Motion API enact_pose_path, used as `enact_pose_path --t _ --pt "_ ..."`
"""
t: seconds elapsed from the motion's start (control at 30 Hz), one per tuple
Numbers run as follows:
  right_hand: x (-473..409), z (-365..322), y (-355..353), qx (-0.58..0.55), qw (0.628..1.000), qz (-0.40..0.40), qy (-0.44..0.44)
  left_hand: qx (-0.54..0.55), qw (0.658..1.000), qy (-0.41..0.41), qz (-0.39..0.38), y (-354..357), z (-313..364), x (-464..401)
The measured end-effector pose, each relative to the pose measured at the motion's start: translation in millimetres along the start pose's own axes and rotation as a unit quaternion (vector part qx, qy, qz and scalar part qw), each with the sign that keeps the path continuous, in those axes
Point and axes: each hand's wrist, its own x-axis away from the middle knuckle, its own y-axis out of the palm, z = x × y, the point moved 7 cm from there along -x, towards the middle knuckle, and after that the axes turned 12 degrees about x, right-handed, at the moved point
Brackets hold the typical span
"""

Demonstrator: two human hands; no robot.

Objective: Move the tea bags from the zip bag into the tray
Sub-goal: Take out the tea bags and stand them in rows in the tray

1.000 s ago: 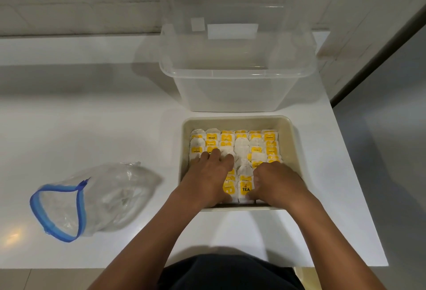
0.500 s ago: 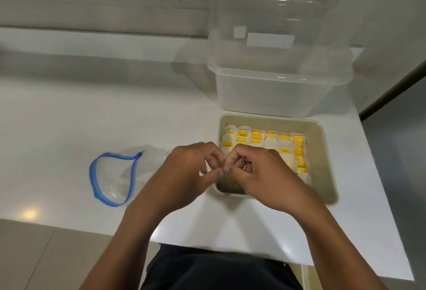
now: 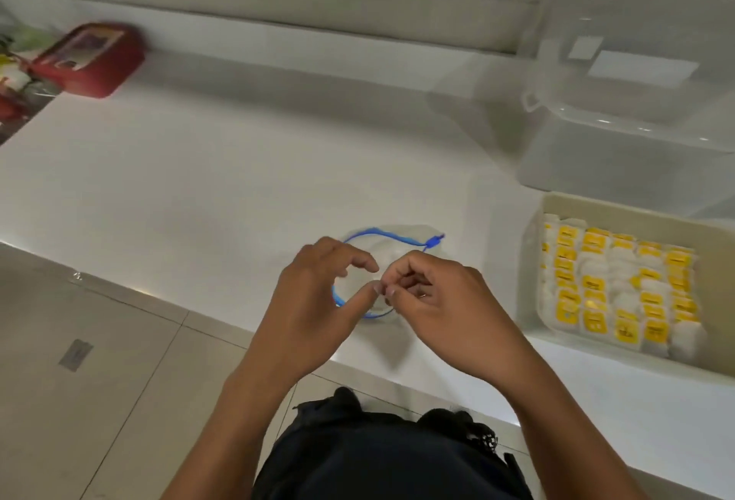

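Hands raised together over the near edge of a white countertop (image 3: 238,181). Left hand (image 3: 314,301) with fingers curved and thumb stretched toward the other hand, forming an open ring, gripping nothing visible. Right hand (image 3: 441,301) with fingers curled inward, fingertips almost meeting the left thumb; whether anything small pinched there, impossible to tell.

Directly beneath and just beyond both hands, lying flat on the counter: a clear, crinkled zip bag (image 3: 391,251) with a blue zip rim (image 3: 378,232) spread into a loop, mouth open, partly hidden by the fingers. Contents, if any, not discernible.

To the right of the right hand, apart from it: a rectangular beige tray (image 3: 620,211) with straight walls, near the counter's front edge, packed with rows of white papery tea bags (image 3: 612,293) bearing yellow tags, standing close together. Beyond the tray, farther from the hands: a large translucent plastic tub (image 3: 620,134), smooth-walled, with a lipped rim.

Broad stretch of smooth, glossy counter open to the left of and beyond the left hand, reaching to the back wall. Far beyond the left hand, at the counter's back left corner: a red rounded box (image 3: 95,58), blurred. Below the left forearm, past the counter edge: grey floor tiles (image 3: 99,380). Dark clothing (image 3: 378,456) between the forearms.
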Motion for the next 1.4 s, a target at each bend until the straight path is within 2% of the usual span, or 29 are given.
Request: enact_pose_path --t 0.13,0.2,0.27,0.4,0.6,0.67,0.73,0.83,1.0,1.1,1.27,1.4 --pt "0 -9 26 0.003 1.000 0.003 0.023 0.033 0.998 -0.032 0.036 -8 -35 -6" --pt "4 -11 39 0.051 0.998 -0.020 0.024 0.043 0.995 -0.087 0.002 -3 -54 -14" --pt "8 -2 44 0.115 0.991 -0.032 0.060 0.031 0.991 -0.123 -0.036 5 -68 -22" --pt "18 12 36 0.151 0.976 -0.034 0.154 0.016 0.990 -0.117 -0.079 17 -78 -32" --pt "-10 11 38 0.146 0.973 0.028 0.178 0.047 0.991 -0.077 -0.103 25 -68 -33" --pt "-33 28 47 0.212 0.951 -0.003 0.227 0.043 0.992 -0.059 -0.101 24 -64 -33" --pt "-49 46 55 0.299 0.911 -0.058 0.279 0.051 0.993 -0.044 -0.098 22 -62 -33" --pt "-58 55 54 0.351 0.887 -0.061 0.294 0.063 0.993 -0.030 -0.100 20 -61 -31" --pt "-59 62 60 0.354 0.886 -0.051 0.294 0.067 0.993 0.001 -0.100 14 -58 -31" --pt "-60 64 63 0.327 0.899 -0.058 0.287 0.072 0.992 0.010 -0.103 14 -55 -31" --pt "-59 53 61 0.290 0.924 -0.064 0.240 0.041 0.993 0.010 -0.110 17 -59 -34" --pt "-55 22 49 0.268 0.945 -0.028 0.187 0.000 0.996 0.017 -0.091 18 -59 -42"
